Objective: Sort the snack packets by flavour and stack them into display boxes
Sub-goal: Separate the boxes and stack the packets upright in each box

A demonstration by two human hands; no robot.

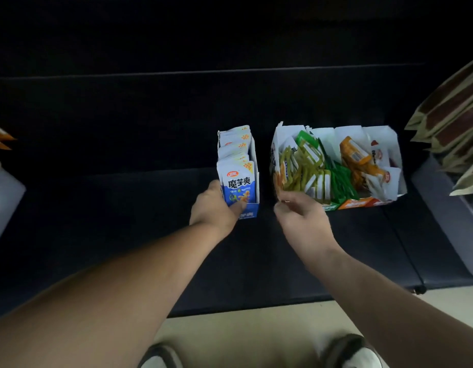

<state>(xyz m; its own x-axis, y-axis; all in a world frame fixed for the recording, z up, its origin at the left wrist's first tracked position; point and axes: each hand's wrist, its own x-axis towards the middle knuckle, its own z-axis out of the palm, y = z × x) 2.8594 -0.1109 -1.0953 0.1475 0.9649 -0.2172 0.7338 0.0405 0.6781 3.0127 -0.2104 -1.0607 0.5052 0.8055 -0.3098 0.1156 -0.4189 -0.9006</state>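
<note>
A narrow blue display box [252,212] stands on the dark surface, filled with upright blue-and-white snack packets [236,181]. My left hand [215,205] grips the box's front left corner, thumb on its front wall. To the right sits a wider white display box [392,144] holding mixed olive-green packets [296,166], green packets [341,179], orange packets [353,155] and white packets [384,179]. My right hand [300,216] hovers at that box's front left corner, fingers curled and blurred; whether it holds a packet I cannot tell.
A stack of brown-and-cream bags [453,120] leans in at the right over a grey bin [442,208]. A pale container [4,197] and orange packet tips [1,140] sit at the left edge. The dark bench's front edge [256,304] borders pale floor and my shoes [349,351].
</note>
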